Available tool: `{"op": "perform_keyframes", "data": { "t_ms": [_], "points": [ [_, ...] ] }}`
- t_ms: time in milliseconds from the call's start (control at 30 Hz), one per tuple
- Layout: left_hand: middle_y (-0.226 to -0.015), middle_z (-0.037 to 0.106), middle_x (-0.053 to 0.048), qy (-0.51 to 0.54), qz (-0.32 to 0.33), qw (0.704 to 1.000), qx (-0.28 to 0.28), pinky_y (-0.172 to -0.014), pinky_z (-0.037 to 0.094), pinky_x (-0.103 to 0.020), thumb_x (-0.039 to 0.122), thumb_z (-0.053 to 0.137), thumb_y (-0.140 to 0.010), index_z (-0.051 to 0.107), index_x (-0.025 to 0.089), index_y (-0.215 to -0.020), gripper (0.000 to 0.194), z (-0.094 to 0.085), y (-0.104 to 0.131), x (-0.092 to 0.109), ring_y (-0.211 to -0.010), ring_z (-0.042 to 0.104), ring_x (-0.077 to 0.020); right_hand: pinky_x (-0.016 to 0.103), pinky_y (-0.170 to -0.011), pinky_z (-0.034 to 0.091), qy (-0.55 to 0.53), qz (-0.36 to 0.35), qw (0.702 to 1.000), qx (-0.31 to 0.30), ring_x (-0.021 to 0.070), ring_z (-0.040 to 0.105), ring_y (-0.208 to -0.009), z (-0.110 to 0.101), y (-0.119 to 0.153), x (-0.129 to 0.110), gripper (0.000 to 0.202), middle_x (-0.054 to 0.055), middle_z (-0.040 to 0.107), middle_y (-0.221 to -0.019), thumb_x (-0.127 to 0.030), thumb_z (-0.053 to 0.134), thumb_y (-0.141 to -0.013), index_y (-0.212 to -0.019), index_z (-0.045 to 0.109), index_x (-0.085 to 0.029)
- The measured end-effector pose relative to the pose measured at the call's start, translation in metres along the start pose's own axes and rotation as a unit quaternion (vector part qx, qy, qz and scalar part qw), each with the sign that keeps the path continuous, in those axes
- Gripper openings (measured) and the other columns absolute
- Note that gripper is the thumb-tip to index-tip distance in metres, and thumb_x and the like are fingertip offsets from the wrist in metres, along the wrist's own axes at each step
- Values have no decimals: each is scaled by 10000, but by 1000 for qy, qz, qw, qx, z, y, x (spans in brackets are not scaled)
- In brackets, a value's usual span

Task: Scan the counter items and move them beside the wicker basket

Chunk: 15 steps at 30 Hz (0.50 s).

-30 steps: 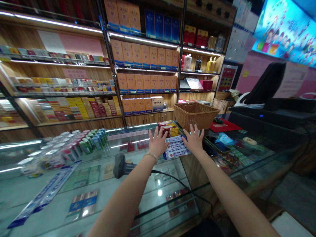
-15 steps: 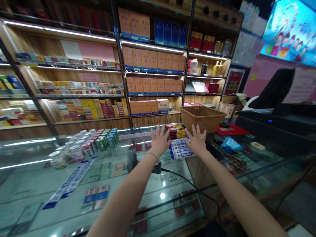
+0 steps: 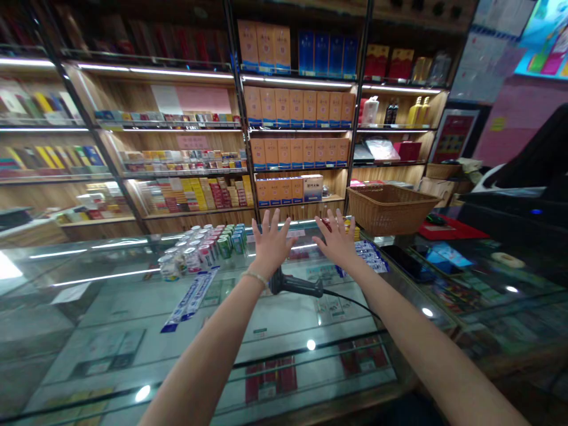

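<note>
My left hand (image 3: 270,244) is spread palm down over the glass counter, fingers apart, holding nothing. To its left stand rows of small tubs (image 3: 190,255) with white, pink, green and blue colouring. My right hand (image 3: 339,244) is likewise spread and empty; it partly covers a stack of red and yellow packets (image 3: 354,231) and a row of blue and white packets (image 3: 373,257). Whether it touches them I cannot tell. Below and between the hands lies a dark handheld scanner (image 3: 302,286) with a cable. Two long blue and white packets (image 3: 190,300) rest left of my left forearm.
A wicker basket (image 3: 390,210) stands on the counter behind the packets. Right of it are a red mat (image 3: 457,228), a phone (image 3: 402,261) and a dark monitor (image 3: 528,160). Shelves of orange boxes (image 3: 297,107) and small packs line the wall.
The view has turned left. Both hands have moved left relative to the packets; my left hand, formerly beside them, is now over the glass near the tubs. Both stay open.
</note>
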<state>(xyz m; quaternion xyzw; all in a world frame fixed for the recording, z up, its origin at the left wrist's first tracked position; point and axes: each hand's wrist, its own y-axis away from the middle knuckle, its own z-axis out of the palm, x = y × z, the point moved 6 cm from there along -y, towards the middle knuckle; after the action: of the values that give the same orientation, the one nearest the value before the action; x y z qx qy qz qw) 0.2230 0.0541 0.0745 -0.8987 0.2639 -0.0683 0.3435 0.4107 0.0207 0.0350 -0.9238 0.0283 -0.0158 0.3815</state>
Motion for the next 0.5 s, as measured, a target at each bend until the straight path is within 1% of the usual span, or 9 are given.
{"op": "perform_keyframes", "data": {
  "t_ms": [100,233,367,500],
  "points": [
    [-1699,287,-108,-24,-13,1000,-1,-1235,82,-719,474,580,-956,553,280,-1481,561,-12,13,-24,-1578,189,-397,718,-1208,40,-17,-17,1000,1,366,170,-1572,-2,-5,-28,606,128,273,-1700,-535,463,-1023,-1580,402,-304],
    [-1690,310,-116,-49,-22,999,3,-1231,97,-718,470,571,-962,564,267,-1470,548,-26,28,-53,-1565,222,-402,712,-1212,59,-40,-34,999,7,371,212,-1560,-6,-9,-63,592,138,308,-1684,-530,445,-1029,-1567,430,-284],
    [-1675,343,-120,-61,-34,997,18,-1238,84,-703,456,573,-960,598,264,-1435,512,-40,45,-82,-1557,243,-396,718,-1210,55,-66,-49,996,24,374,203,-1560,-11,-10,-97,584,145,325,-1675,-518,469,-1017,-1546,463,-271],
    [-1660,375,-120,-66,-45,996,33,-1232,61,-711,453,564,-966,628,277,-1393,466,-49,64,-109,-1549,258,-393,709,-1211,69,-92,-64,993,40,372,213,-1555,-16,-7,-128,576,138,344,-1666,-520,481,-1011,-1536,475,-283]
  ]
}}
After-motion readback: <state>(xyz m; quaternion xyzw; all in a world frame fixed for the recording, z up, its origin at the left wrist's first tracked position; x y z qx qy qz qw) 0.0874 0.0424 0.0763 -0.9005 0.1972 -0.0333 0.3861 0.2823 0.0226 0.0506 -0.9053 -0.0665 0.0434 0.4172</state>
